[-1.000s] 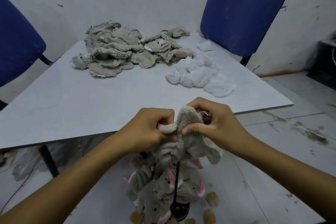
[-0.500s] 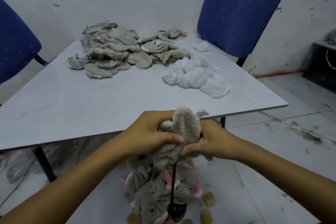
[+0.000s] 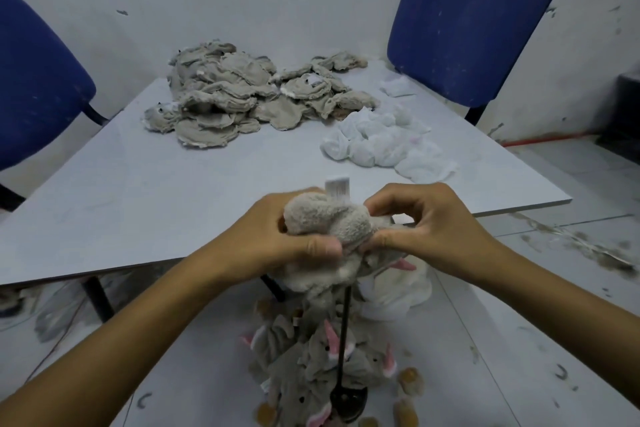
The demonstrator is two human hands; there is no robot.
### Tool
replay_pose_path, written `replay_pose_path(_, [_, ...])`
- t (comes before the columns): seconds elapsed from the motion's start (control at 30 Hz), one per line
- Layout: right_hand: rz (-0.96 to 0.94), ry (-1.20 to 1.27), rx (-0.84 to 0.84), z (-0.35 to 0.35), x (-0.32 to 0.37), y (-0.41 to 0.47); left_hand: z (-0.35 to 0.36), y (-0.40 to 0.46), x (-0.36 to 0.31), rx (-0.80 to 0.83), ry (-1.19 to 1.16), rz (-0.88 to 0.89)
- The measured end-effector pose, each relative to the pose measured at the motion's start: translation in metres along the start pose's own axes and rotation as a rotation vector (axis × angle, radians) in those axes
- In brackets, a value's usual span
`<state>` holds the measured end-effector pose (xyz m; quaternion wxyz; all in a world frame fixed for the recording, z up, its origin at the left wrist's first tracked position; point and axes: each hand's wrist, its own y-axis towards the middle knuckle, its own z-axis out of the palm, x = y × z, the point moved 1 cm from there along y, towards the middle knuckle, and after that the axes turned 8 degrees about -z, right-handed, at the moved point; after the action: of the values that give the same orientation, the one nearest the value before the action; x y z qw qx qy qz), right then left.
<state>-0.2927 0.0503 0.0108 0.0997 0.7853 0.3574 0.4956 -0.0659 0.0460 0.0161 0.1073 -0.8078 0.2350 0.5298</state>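
Compared with half a second earlier, the grey plush toy skin (image 3: 329, 222) no longer stands upright between the hands. It now lies across them, and a white sewn-in label (image 3: 337, 186) has come into sight at its far edge. The right hand (image 3: 426, 229) has risen from below to the skin's right end.

The left hand (image 3: 277, 243) curls round the skin, thumb pressing its near side; the right hand pinches it between thumb and bent fingers.

The skin is held above the near edge of a pale table (image 3: 138, 201), over a black rod (image 3: 344, 329) and a floor heap of pink-eared skins (image 3: 304, 357). On the far half of the table lie a pile of grey skins (image 3: 242, 97) and white fabric pieces (image 3: 384, 146). Two blue chairs (image 3: 478, 17) stand against a scuffed white wall.

The skin's long axis runs left to right, its rounded end pointing left.
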Motion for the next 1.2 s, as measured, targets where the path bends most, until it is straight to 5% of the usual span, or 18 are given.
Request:
replay_pose_path(0.13, [-0.059, 0.003, -0.068, -0.006, 0.006, 0.004, 0.006, 0.004, -0.008, -0.167, 0.034, 0.154])
replay_pose_path(0.47, [-0.021, -0.215, 0.090, 0.015, -0.015, -0.010, 0.024, 0.007, 0.017, -0.052, 0.517, 0.036])
replay_pose_path(0.6, [-0.068, -0.199, 0.093, 0.007, -0.007, -0.006, 0.018, 0.005, 0.010, -0.049, 0.313, 0.039])
replay_pose_path(0.77, [-0.063, 0.021, -0.098, -0.029, 0.020, 0.030, -0.003, 0.015, -0.023, -0.320, -0.020, 0.205])
replay_pose_path(0.9, [-0.022, 0.005, -0.233, -0.024, 0.005, 0.066, -0.028, 0.031, -0.016, -0.590, -0.223, -0.010])
replay_pose_path(1.0, [0.123, -0.389, -0.112, -0.009, -0.029, 0.067, -0.032, 0.036, 0.017, -0.684, 0.240, -0.299])
replay_pose_path(1.07, [0.212, -0.570, 0.055, -0.001, -0.051, 0.059, -0.030, 0.037, 0.028, -0.684, 0.638, -0.209])
replay_pose_path(1.13, [0.270, -0.666, 0.183, 0.007, -0.068, 0.052, -0.029, 0.044, 0.029, -0.556, 0.727, -0.019])
replay_pose_path(1.2, [0.265, -0.706, 0.198, 0.012, -0.076, 0.051, -0.025, 0.052, 0.028, -0.349, 0.730, -0.017])
